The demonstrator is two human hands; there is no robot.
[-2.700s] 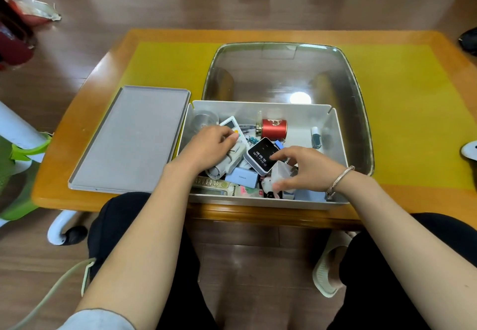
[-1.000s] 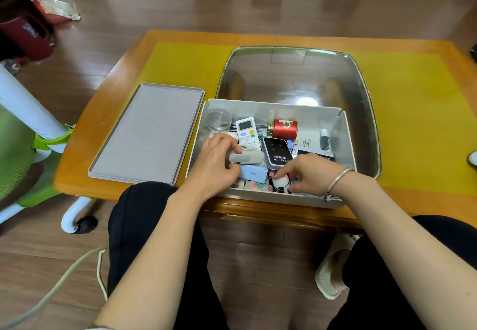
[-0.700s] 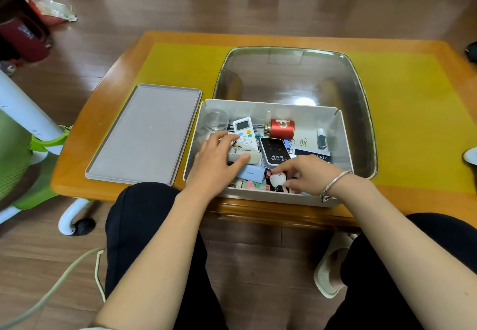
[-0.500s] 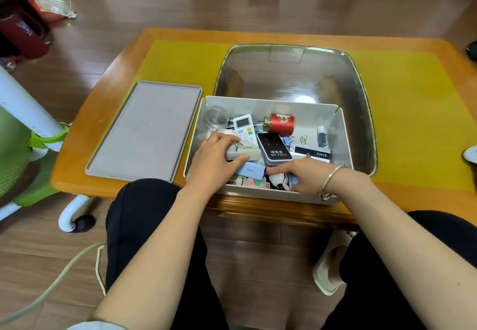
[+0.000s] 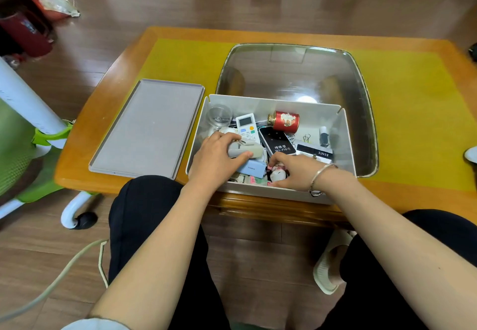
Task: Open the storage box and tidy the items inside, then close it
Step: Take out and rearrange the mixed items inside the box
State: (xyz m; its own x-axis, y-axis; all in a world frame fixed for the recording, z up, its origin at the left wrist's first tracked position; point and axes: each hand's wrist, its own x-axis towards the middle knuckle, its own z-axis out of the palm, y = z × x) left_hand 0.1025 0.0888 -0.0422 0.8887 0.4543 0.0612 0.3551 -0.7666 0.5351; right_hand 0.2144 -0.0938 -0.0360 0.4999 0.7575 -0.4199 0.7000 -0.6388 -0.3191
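Observation:
The white storage box [image 5: 347, 133] stands open at the table's near edge, its grey lid [image 5: 147, 128] lying flat to its left. Inside lie a white remote [image 5: 247, 126], a red tin [image 5: 285, 121], a black Wi-Fi device [image 5: 277, 142], a clear cup [image 5: 219, 116], a pale blue case [image 5: 251, 169] and small clutter. My left hand [image 5: 219, 159] grips a grey oblong case [image 5: 249, 149] in the box's left half. My right hand [image 5: 294, 172] pinches a small white-and-red item [image 5: 277, 175] near the front wall.
A glass panel [image 5: 296, 71] is set into the yellow-topped wooden table [image 5: 413, 113] behind the box. A green and white chair [image 5: 31, 149] stands at the left, a cable [image 5: 51, 283] trails on the floor, and a slipper [image 5: 327, 265] lies under the table.
My left hand has closed round the grey case and held it in place. My right hand has slid from the black device down to the small white-and-red item at the front.

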